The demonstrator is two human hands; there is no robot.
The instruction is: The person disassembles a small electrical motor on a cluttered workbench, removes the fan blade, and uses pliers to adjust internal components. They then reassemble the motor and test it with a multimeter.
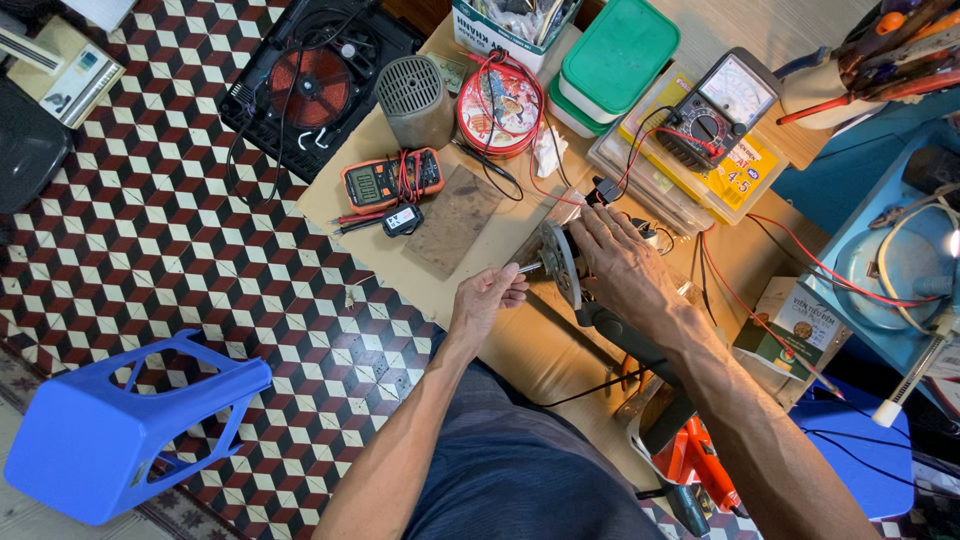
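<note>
A small electric motor (563,262) with a round metal end plate lies on its side on the wooden table (470,270). My left hand (486,298) pinches the motor's steel shaft, which sticks out toward the table's edge. My right hand (625,265) rests flat on top of the motor body and covers most of it. Red and black leads (560,192) run from the motor toward an analog multimeter (718,108) at the back.
An orange digital meter (390,180), a grey cylinder (414,100), a round red tin (499,108), green-lidded boxes (615,55) and a dark board (455,220) crowd the table. A blue plastic stool (120,430) lies on the patterned floor. An orange tool (695,462) sits at my right.
</note>
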